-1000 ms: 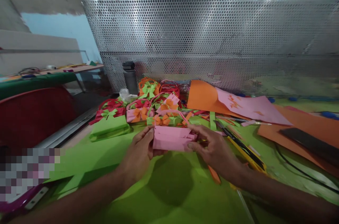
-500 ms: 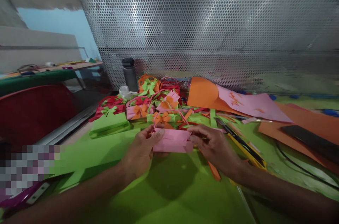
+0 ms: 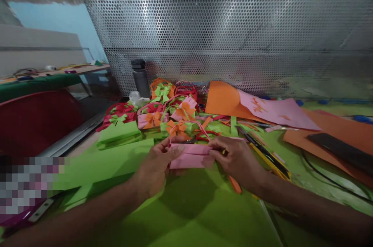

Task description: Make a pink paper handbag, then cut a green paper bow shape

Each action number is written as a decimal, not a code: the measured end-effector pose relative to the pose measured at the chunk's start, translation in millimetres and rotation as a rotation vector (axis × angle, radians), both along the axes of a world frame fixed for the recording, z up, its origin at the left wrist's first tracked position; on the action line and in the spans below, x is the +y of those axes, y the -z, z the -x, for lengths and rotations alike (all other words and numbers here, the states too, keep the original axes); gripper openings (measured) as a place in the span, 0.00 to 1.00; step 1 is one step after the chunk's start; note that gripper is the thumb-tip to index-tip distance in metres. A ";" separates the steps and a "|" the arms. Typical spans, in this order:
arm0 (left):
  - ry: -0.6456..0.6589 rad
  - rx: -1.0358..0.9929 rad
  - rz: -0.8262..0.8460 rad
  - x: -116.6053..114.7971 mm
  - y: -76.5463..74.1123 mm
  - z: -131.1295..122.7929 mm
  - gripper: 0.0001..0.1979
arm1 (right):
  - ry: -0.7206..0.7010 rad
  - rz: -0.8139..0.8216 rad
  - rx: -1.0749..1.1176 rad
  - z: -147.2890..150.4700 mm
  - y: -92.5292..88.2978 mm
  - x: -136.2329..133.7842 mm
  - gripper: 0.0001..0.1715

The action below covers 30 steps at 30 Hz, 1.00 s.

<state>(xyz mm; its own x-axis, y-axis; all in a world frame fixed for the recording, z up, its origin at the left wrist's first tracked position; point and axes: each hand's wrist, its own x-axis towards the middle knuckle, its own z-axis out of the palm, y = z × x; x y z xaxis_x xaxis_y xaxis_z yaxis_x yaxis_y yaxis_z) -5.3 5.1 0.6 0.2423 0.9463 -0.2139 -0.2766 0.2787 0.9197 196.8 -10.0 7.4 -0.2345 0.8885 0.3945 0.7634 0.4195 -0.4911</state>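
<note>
1. Small pink purse of folded paper (image 3: 190, 161) held up before the person, over the green tabletop (image 3: 186, 216), nearer than the row of made-up purses.
2. Left hand (image 3: 153, 165) grasps its left end, thumb across the front; right hand (image 3: 233, 155) pinches the right edge in its fingertips.
3. Done, by the look of it: body folded, thin pink paper handle (image 3: 201, 125) arching from the top.
4. Left, in my judgement: the flap (glued or loose, cannot tell) and trimming – no bow shows on the facing side.
5. For comparison, behind: pink paper purse with an orange bow (image 3: 144, 121), and red paper purse with a light-green bow (image 3: 129, 118).
6. Bright-green folded paper piece (image 3: 119, 135) lies left of these – no bow seen there either.
7. Yellow-and-black cutter (image 3: 271, 160) lies beyond the right forearm, untouched.
</note>
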 end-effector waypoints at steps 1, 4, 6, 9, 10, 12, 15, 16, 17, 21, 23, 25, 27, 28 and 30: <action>-0.012 -0.005 0.033 -0.1 -0.8 -0.2 0.15 | -0.008 -0.014 -0.036 -0.6 0.6 0.0 0.05; -0.049 -0.019 0.108 -0.3 -4.7 -1.2 0.13 | -0.051 -0.061 -0.131 -2.0 2.1 -0.8 0.08; -0.085 -0.013 0.129 -0.2 -7.4 -1.7 0.12 | -0.083 -0.088 -0.189 -1.8 2.4 -2.7 0.10; -0.149 0.014 0.162 0.5 -10.6 -1.9 0.11 | -0.099 -0.147 -0.304 0.2 1.4 -7.6 0.12; -0.161 0.018 0.172 0.8 -11.5 -1.8 0.11 | -0.092 -0.179 -0.349 1.1 0.9 -9.5 0.11; -0.149 0.007 0.186 0.9 -13.2 -1.8 0.10 | -0.078 -0.248 -0.441 2.7 0.7 -12.7 0.11; -0.125 -0.008 0.206 0.2 -15.4 -2.3 0.09 | -0.080 -0.306 -0.537 3.7 3.3 -15.0 0.14; -0.122 -0.007 0.213 -0.1 -16.0 -2.6 0.09 | -0.088 -0.307 -0.553 3.8 4.8 -15.1 0.14; -0.124 -0.004 0.216 -0.3 -16.4 -2.8 0.09 | -0.098 -0.306 -0.560 3.9 6.3 -15.0 0.14; -0.112 -0.011 0.212 0.6 -15.6 -2.5 0.09 | -0.105 -0.279 -0.484 5.3 7.5 -14.1 0.14; -0.100 -0.013 0.167 1.2 -13.2 -1.8 0.09 | -0.079 -0.209 -0.368 6.3 3.6 -13.8 0.14; -0.085 -0.005 0.100 0.9 -10.1 -1.3 0.09 | -0.070 -0.133 -0.230 7.2 -2.2 -13.1 0.12; -0.068 0.002 0.032 -1.0 -7.2 -1.3 0.09 | -0.104 -0.071 -0.136 7.9 -7.9 -11.7 0.08; -0.057 0.006 0.000 -2.5 -6.1 -1.4 0.09 | -0.120 -0.044 -0.104 8.3 -10.0 -10.8 0.08; -0.025 0.027 -0.060 -6.0 -4.9 -1.5 0.09 | -0.144 0.006 -0.061 9.1 -12.7 -8.6 0.09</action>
